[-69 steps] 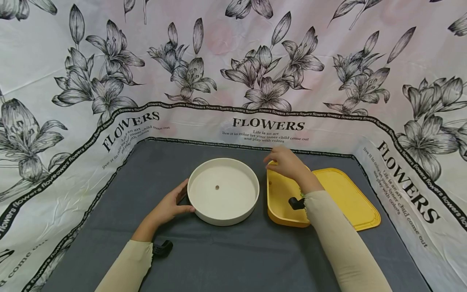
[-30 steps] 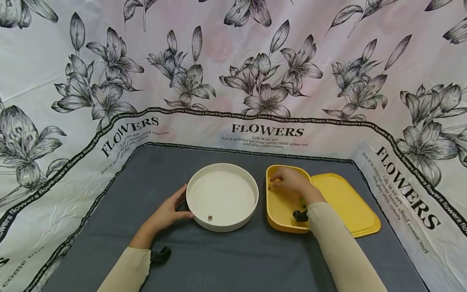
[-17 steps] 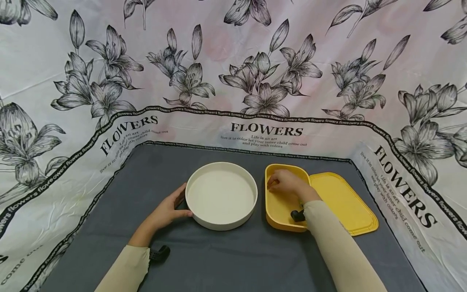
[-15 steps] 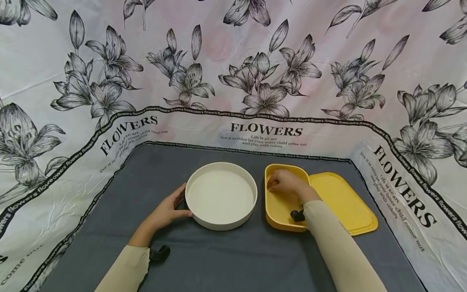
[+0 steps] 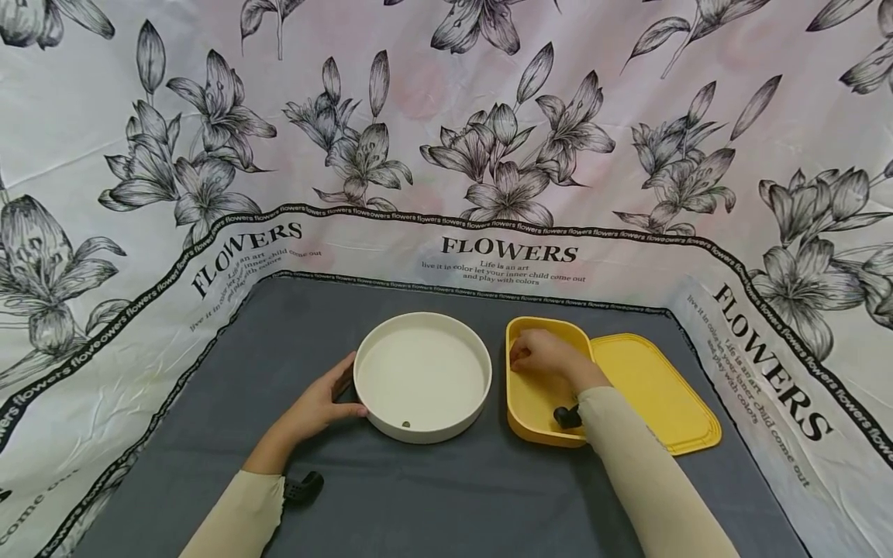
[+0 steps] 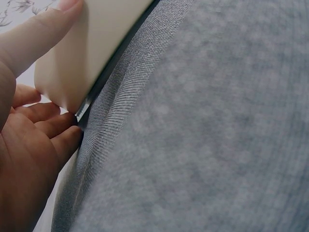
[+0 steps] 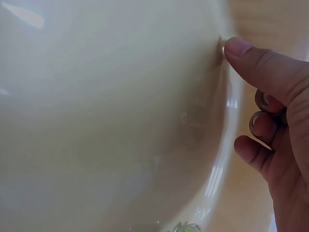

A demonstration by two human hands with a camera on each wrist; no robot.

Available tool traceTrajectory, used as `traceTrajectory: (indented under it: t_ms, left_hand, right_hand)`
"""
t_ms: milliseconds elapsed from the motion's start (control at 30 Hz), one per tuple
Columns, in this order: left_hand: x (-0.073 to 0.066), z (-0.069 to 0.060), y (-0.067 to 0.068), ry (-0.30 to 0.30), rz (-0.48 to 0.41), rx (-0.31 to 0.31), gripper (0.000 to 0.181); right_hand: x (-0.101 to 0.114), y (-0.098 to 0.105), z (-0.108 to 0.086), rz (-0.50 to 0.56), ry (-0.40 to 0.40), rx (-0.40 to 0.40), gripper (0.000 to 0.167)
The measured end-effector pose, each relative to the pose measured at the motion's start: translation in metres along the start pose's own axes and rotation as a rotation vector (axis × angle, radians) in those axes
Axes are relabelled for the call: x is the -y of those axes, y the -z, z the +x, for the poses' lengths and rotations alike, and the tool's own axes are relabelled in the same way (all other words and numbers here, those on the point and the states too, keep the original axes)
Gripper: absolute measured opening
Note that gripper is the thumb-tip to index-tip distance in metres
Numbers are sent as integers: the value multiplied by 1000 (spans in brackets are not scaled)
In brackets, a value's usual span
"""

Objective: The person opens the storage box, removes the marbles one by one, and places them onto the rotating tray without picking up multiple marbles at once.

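On the grey cloth stands a round white dish (image 5: pixel 422 376) with a raised rim. My left hand (image 5: pixel 319 399) holds its left side, the thumb at the front of the outer wall and the fingers farther back. In the left wrist view the fingers (image 6: pixel 53 121) reach the dish's lower edge. A small brown bead-like thing (image 5: pixel 406 424) lies inside by the front rim. My right hand (image 5: pixel 544 356) is down in a yellow box (image 5: pixel 540 399), fingers curled. In the right wrist view its thumb tip meets a tiny brownish spot (image 7: pixel 221 48) by the wall; any grip on it is unclear.
A yellow lid (image 5: pixel 652 391) lies flat to the right of the box, partly under the right forearm. A small greenish thing (image 7: pixel 187 227) shows in the box. Flower-printed cloth (image 5: pixel 509 178) rises behind and at both sides.
My right hand has gone from the box's back edge down inside it. The small brown thing in the dish has rolled from the middle to the front rim. My left hand has stayed put.
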State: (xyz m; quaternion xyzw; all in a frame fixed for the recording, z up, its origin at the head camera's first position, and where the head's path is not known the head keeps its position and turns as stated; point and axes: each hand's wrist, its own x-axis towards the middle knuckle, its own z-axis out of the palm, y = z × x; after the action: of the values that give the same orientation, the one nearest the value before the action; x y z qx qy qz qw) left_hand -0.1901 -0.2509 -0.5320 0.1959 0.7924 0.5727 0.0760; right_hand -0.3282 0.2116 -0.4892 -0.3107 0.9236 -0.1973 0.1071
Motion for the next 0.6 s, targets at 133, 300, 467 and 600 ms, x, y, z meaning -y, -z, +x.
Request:
traceTrajectory:
  t_ms: [133,300,467,600]
  left_hand:
    - [-1,0,-1,-1,-1,-1,113]
    - [-3,0,-2,15,3,-1,114]
    - [-4,0,-3,35,12,-4,115]
    - [-4,-1,-2,45,18,-7,115]
  right_hand:
    - [1,1,-1,0,-3,-26,6]
    - [9,7,-6,-31,-3,-21,8]
    - [15,18,-11,-68,-11,-19,10]
    - [16,25,-15,-91,2,-40,9]
